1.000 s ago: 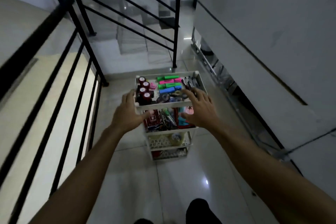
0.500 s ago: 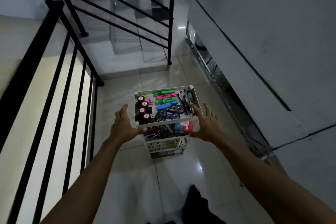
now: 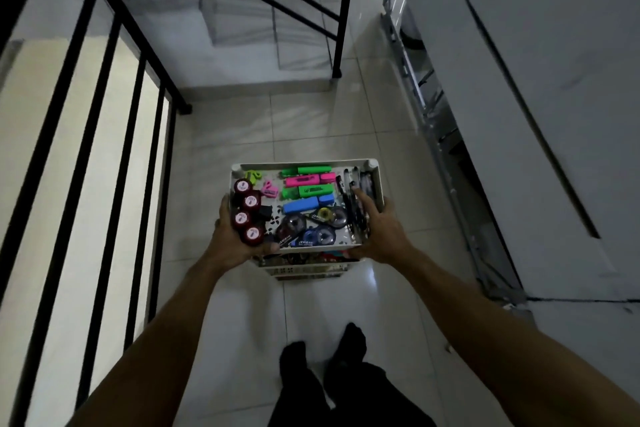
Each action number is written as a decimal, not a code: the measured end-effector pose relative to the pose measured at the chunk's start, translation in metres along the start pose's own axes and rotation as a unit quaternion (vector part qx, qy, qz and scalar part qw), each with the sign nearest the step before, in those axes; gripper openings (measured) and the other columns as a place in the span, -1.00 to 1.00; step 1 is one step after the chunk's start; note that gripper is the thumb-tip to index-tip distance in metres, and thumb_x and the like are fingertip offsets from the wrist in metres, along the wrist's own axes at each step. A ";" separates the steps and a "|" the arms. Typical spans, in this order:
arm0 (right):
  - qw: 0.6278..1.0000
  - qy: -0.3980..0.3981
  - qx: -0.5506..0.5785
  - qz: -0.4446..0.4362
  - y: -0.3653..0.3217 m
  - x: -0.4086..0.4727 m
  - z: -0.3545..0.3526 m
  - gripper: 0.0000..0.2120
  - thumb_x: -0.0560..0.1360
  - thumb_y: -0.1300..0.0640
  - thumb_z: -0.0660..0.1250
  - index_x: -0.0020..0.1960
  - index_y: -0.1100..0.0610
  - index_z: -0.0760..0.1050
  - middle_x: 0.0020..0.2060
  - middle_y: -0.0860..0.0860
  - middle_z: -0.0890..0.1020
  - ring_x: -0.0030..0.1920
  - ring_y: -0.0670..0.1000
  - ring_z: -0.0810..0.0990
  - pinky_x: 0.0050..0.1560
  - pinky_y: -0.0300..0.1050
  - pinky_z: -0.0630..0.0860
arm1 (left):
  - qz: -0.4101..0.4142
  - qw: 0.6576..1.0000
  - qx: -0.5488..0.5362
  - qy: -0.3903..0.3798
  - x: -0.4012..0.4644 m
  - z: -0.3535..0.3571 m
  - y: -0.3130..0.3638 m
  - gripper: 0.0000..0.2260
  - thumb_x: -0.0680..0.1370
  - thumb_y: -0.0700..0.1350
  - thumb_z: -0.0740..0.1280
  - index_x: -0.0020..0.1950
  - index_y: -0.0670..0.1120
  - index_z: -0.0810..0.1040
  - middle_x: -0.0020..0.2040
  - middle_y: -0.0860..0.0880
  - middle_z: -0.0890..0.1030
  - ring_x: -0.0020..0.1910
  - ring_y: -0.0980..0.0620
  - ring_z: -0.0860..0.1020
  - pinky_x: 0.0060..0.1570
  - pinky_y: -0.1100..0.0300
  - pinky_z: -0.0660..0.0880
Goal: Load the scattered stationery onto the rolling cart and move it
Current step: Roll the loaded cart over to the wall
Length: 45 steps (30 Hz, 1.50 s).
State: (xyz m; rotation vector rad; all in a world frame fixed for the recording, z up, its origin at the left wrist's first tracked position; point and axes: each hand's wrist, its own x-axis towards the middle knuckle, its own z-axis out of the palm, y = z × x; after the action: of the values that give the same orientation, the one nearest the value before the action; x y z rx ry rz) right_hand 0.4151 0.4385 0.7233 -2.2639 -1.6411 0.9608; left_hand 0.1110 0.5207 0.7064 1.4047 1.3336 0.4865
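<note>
A white tiered rolling cart (image 3: 304, 166) stands on the tiled floor in front of me. Its top tray holds green, pink and blue highlighters (image 3: 306, 188), several dark red round containers (image 3: 246, 211), tape dispensers (image 3: 306, 228) and black pens (image 3: 353, 198). More stationery shows dimly on the lower tiers. My left hand (image 3: 231, 242) grips the tray's near left corner, thumb on the front rim. My right hand (image 3: 381, 230) grips the near right corner, with fingers lying over the right rim by the pens.
A black stair railing (image 3: 114, 107) runs along the left, with a post (image 3: 343, 10) ahead and steps beyond it. A white wall (image 3: 519, 80) and a folded metal ladder (image 3: 440, 135) line the right side. My feet (image 3: 322, 350) stand just behind the cart.
The cart has come closer to me and sits lower in view. Both hands went from spread and open at the tray's sides to gripping its near corners.
</note>
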 end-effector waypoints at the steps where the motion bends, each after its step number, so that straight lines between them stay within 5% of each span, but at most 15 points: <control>1: 1.000 0.006 0.005 0.000 0.000 0.002 -0.001 0.26 0.10 -0.01 0.69 0.55 -0.21 -0.06 0.48 0.20 0.05 0.39 0.31 0.32 0.29 0.22 0.40 | 0.009 1.000 0.005 -0.009 0.003 -0.002 0.001 0.28 -0.03 0.14 0.70 0.52 0.09 0.02 0.27 0.37 0.43 0.37 0.05 0.41 0.33 -0.20 0.38; 13: 0.999 0.029 -0.034 0.024 -0.001 -0.009 0.014 0.20 0.08 -0.13 0.67 0.53 -0.22 0.03 0.47 0.11 0.08 0.34 0.26 0.38 0.20 0.18 0.51 | 0.040 0.999 0.019 -0.024 -0.006 -0.001 -0.013 0.37 -0.02 0.02 0.73 0.56 0.11 -0.11 0.41 0.03 0.43 0.39 -0.02 0.42 0.27 -0.25 0.42; 19: 0.996 0.018 -0.087 0.000 0.003 -0.007 0.019 0.17 0.12 -0.17 0.64 0.52 -0.30 0.00 0.41 0.10 0.05 0.34 0.27 0.35 0.27 0.12 0.49 | 0.027 0.998 0.054 0.030 0.001 0.003 -0.029 0.46 -0.14 0.21 0.69 0.55 0.18 -0.16 0.36 -0.08 0.44 0.33 -0.09 0.45 0.24 -0.23 0.45; 27: 0.999 -0.008 0.012 0.051 0.018 -0.006 0.008 0.12 0.18 0.06 0.66 0.52 -0.28 0.07 0.29 0.16 0.27 0.23 0.17 0.37 0.15 0.10 0.49 | 0.041 0.996 0.072 0.044 0.006 0.015 -0.037 0.42 -0.10 0.19 0.69 0.56 0.19 -0.13 0.34 -0.07 0.44 0.31 -0.09 0.46 0.21 -0.20 0.48; 45: 0.995 -0.006 0.022 0.093 0.093 -0.016 -0.039 0.11 0.19 -0.01 0.65 0.52 -0.26 0.04 0.30 0.17 0.25 0.26 0.21 0.37 0.20 0.14 0.48 | 0.050 0.995 0.081 -0.001 0.028 0.096 0.014 0.38 -0.05 0.16 0.70 0.55 0.19 -0.12 0.36 -0.07 0.41 0.32 -0.07 0.43 0.23 -0.17 0.47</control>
State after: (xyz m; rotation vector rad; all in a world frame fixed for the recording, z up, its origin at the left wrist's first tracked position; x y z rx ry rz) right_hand 0.5080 0.3984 0.7131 -2.4187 -1.4173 1.0429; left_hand 0.2064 0.5091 0.6765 1.6118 1.3291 0.4507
